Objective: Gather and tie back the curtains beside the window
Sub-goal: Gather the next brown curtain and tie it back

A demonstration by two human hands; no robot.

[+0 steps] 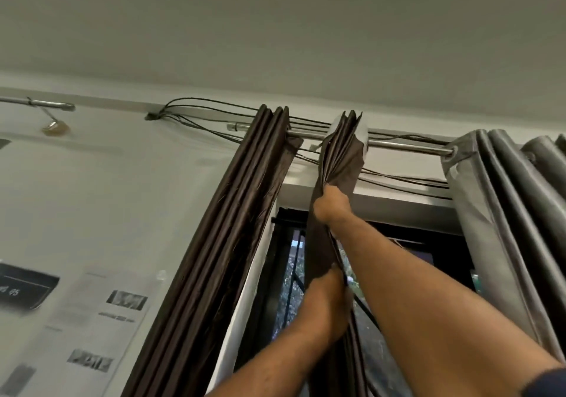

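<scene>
Camera is tilted up toward the rod. Nearest is a dark sleeve on the right arm. Both forearms reach up toward the rod.

Left hand: well below the rod, fingers curled round the brown bunch, gripping its gathered folds in front of the window.

Right hand: higher on the same bunch, not far under the rod, clamped on the folds. The fabric is pinched tight at the fist and fans out above it up to the rod. The hands are apart, one above the other, both on the bunch.

Brown bunch: hangs from the rod between the other two curtains and touches neither. Pale lining shows at its top, at the rod.

Brown curtain: hangs near the rod's capped end, folds packed close.

Grey curtain: further along the rod, past the right arm, in broad folds. One eyelet is visible on the rod.

Window: below the rod, behind the bunch. It has a dark frame, and foliage shows through the glass.

Cables: dark, on the wall behind and just below the rod, fanning from a fixing beyond the capped end.

Beyond that end is a second rod, with printed sheets below it. The print is too blurred to read.
</scene>
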